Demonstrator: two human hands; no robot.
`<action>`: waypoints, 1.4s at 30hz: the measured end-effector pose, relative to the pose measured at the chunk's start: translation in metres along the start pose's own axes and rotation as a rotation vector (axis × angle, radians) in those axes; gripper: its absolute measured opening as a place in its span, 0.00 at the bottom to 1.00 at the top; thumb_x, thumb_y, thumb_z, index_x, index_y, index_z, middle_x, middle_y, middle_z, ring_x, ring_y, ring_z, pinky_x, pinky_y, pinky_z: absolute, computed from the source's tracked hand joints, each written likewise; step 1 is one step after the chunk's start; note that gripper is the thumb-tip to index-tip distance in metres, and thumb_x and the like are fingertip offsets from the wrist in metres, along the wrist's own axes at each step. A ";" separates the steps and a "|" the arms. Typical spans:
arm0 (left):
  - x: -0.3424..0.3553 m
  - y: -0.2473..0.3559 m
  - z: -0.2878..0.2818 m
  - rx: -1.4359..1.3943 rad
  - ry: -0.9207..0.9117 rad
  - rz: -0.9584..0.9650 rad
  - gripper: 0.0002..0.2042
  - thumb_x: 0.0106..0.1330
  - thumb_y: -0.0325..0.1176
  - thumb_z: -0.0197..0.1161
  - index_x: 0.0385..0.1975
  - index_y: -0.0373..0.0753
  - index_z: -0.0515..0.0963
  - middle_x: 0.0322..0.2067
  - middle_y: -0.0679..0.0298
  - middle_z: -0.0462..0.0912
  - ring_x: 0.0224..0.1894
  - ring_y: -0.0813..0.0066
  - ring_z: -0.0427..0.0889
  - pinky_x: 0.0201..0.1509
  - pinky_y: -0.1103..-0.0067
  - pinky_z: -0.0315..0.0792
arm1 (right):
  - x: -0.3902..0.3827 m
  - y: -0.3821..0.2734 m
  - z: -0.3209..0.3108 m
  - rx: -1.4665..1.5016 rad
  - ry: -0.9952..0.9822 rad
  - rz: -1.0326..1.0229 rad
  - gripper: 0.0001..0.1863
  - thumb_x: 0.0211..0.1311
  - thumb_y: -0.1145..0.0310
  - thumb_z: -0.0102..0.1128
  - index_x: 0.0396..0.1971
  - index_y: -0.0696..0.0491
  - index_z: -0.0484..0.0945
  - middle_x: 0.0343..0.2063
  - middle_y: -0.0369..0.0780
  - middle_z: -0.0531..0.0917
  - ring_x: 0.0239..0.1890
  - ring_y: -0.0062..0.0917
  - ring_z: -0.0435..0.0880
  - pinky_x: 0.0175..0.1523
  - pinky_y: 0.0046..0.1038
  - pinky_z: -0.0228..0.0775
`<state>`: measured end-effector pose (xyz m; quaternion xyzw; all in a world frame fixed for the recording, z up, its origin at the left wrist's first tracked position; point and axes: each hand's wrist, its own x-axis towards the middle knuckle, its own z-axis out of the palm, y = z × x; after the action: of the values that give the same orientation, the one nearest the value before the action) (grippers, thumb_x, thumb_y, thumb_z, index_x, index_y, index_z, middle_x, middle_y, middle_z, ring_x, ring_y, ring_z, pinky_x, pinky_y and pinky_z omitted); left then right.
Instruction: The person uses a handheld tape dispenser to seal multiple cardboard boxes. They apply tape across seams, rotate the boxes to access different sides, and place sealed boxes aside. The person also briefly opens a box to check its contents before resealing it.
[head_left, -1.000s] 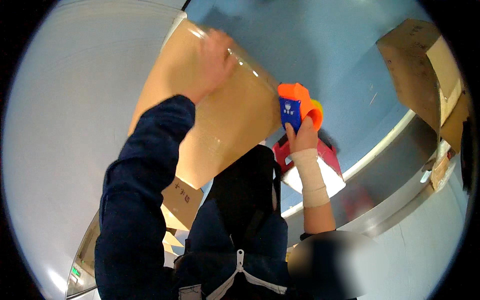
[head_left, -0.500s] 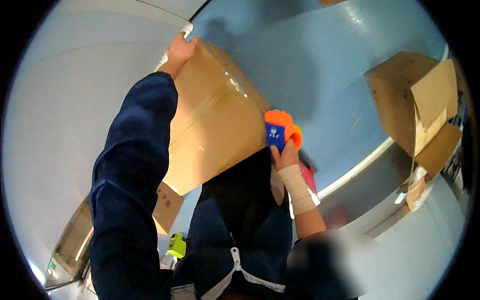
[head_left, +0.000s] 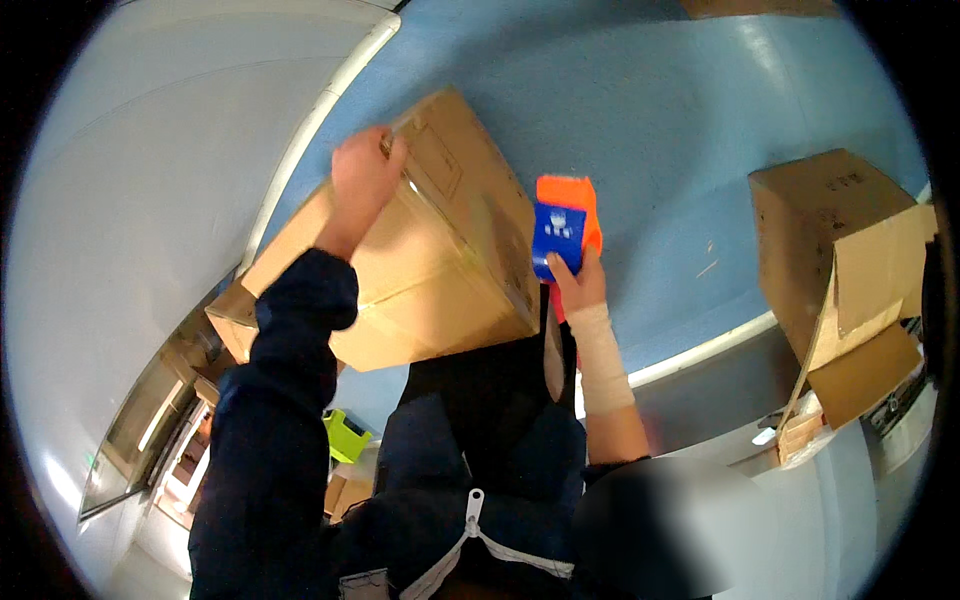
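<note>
A large taped cardboard box (head_left: 420,270) stands before my legs, with clear tape running along its seam and edge. My left hand (head_left: 367,180) is closed on the box's far left upper edge, fingers bent over it. Just right of the box, my right hand (head_left: 580,283) grips an orange and blue tape dispenser (head_left: 560,225). The dispenser is held clear of the cardboard, and its tape roll is hidden from this side. A tan wrap (head_left: 600,360) covers my right wrist.
An open cardboard box (head_left: 830,240) with raised flaps stands at the right. Smaller cartons (head_left: 232,315) sit at the left, beyond my sleeve. A lime-green object (head_left: 346,437) lies near my left hip. White walls (head_left: 190,130) curve along the blue floor (head_left: 650,130).
The large box has turned, showing more of its right side. My left hand has come nearer with its edge. My right hand has moved forward with the tape dispenser.
</note>
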<state>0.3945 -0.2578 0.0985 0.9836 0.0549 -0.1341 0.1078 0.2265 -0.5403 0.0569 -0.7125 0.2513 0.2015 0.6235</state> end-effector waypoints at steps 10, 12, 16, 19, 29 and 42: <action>-0.089 0.034 -0.001 -0.056 0.076 0.067 0.19 0.54 0.47 0.57 0.39 0.39 0.75 0.32 0.58 0.78 0.37 0.58 0.74 0.41 0.66 0.64 | 0.071 -0.060 0.084 -0.579 -0.198 -0.306 0.22 0.51 0.57 0.61 0.31 0.61 0.67 0.29 0.53 0.76 0.34 0.50 0.75 0.37 0.40 0.68; -0.099 0.038 0.000 -0.122 -0.002 0.049 0.22 0.55 0.48 0.56 0.43 0.39 0.72 0.38 0.56 0.77 0.42 0.58 0.73 0.45 0.66 0.63 | 0.086 -0.037 0.080 -0.736 -0.213 -0.200 0.24 0.50 0.54 0.61 0.33 0.61 0.69 0.31 0.53 0.77 0.36 0.48 0.76 0.39 0.39 0.68; -0.134 0.023 0.009 -0.189 0.082 0.134 0.25 0.56 0.50 0.55 0.49 0.38 0.68 0.48 0.54 0.71 0.52 0.57 0.68 0.55 0.65 0.58 | 0.118 -0.002 0.041 -0.575 -0.203 -0.313 0.24 0.51 0.59 0.62 0.43 0.61 0.69 0.37 0.47 0.78 0.39 0.36 0.77 0.44 0.32 0.69; -0.157 -0.012 -0.009 -0.174 0.001 0.102 0.27 0.57 0.50 0.54 0.52 0.37 0.66 0.53 0.53 0.67 0.56 0.57 0.64 0.60 0.65 0.54 | 0.117 -0.035 0.025 -0.271 -0.184 -0.202 0.25 0.51 0.61 0.63 0.46 0.60 0.70 0.40 0.44 0.78 0.40 0.31 0.77 0.47 0.30 0.69; -0.204 -0.047 -0.008 -0.402 0.001 0.065 0.27 0.54 0.39 0.55 0.54 0.33 0.63 0.56 0.51 0.63 0.60 0.55 0.59 0.64 0.65 0.50 | 0.059 -0.205 0.132 -0.255 -0.348 -0.420 0.19 0.58 0.64 0.56 0.46 0.61 0.72 0.37 0.37 0.78 0.37 0.19 0.75 0.44 0.21 0.67; -0.237 -0.072 0.012 -0.515 0.149 0.358 0.20 0.50 0.31 0.56 0.45 0.33 0.71 0.48 0.52 0.71 0.56 0.57 0.64 0.63 0.67 0.54 | 0.031 -0.096 0.396 -0.104 -0.968 0.060 0.25 0.55 0.52 0.59 0.39 0.61 0.76 0.31 0.41 0.81 0.30 0.20 0.79 0.38 0.20 0.71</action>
<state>0.1546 -0.2098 0.1381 0.9251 -0.0793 -0.0225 0.3707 0.3205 -0.1421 0.0579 -0.5595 -0.0575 0.5398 0.6263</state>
